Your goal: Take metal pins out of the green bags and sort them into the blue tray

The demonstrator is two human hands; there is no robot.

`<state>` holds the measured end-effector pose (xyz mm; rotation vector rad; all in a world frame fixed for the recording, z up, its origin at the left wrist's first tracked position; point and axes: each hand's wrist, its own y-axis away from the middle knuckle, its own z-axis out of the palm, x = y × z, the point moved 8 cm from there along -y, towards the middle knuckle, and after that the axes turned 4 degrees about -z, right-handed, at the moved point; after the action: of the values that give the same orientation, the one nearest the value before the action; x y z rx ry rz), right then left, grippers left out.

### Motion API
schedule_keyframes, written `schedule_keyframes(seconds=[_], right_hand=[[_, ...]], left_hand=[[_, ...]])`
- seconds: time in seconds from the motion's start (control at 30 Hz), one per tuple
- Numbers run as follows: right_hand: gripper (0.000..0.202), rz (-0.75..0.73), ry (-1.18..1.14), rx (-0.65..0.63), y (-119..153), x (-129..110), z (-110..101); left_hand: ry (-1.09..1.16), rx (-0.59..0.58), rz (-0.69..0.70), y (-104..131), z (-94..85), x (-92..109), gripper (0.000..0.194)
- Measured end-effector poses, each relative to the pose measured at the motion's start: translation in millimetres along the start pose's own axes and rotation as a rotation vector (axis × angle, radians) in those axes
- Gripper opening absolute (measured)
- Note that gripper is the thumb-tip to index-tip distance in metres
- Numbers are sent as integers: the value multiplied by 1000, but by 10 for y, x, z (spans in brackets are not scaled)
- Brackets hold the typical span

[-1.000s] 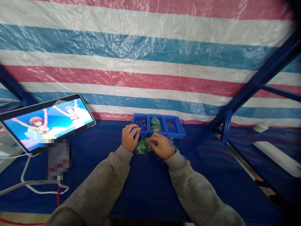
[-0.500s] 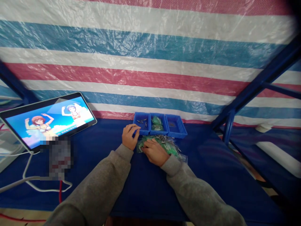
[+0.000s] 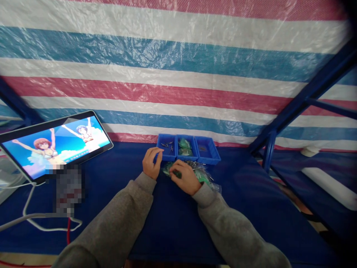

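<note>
My left hand [image 3: 151, 163] rests on the blue table just in front of the left blue bin [image 3: 166, 143], fingers curled, thumb and forefinger pinched together; I cannot tell if something small is between them. My right hand [image 3: 185, 179] lies on a clear plastic bag of green parts [image 3: 205, 176], fingers closed on a small green piece at the bag's left end. Small metal pins [image 3: 192, 162] lie loose between the bag and the bins. The middle bin [image 3: 185, 146] holds green parts, the right bin [image 3: 206, 149] a few dark bits.
A tablet [image 3: 52, 144] playing a cartoon stands propped at the left, with white cables [image 3: 36, 219] trailing below it. A striped tarp hangs behind the table. A blue metal frame post [image 3: 269, 149] rises at the right, with a white tube [image 3: 329, 186] beyond it.
My right hand slid left across the bag and closed on a green piece. My left hand drew back slightly from the left bin and pinched its fingers.
</note>
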<state>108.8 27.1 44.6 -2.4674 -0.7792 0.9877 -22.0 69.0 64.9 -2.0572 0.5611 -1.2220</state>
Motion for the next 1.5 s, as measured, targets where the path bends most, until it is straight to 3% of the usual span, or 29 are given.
schedule_keyframes(seconds=[0.23, 0.4, 0.57, 0.83, 1.0, 1.17, 1.33, 1.5], right_hand=[[18, 268, -148, 255, 39, 345, -339], [22, 305, -201, 311, 65, 419, -383], [24, 325, -338, 306, 70, 481, -331], [15, 268, -216, 299, 65, 472, -360], [15, 286, -307, 337, 75, 498, -354], [29, 299, -420, 399, 105, 538, -390], [27, 59, -208, 326, 35, 285, -474], [14, 11, -70, 403, 36, 257, -542]], left_hand=[[158, -256, -43, 68, 199, 63, 29], [187, -300, -43, 100, 305, 138, 21], [213, -341, -127, 127, 377, 57, 20], [307, -370, -237, 189, 434, -52, 20], [423, -377, -335, 220, 479, -108, 30], [611, -373, -461, 212, 507, -157, 33], [767, -359, -552, 203, 527, -164, 42], [646, -374, -455, 174, 499, -132, 29]])
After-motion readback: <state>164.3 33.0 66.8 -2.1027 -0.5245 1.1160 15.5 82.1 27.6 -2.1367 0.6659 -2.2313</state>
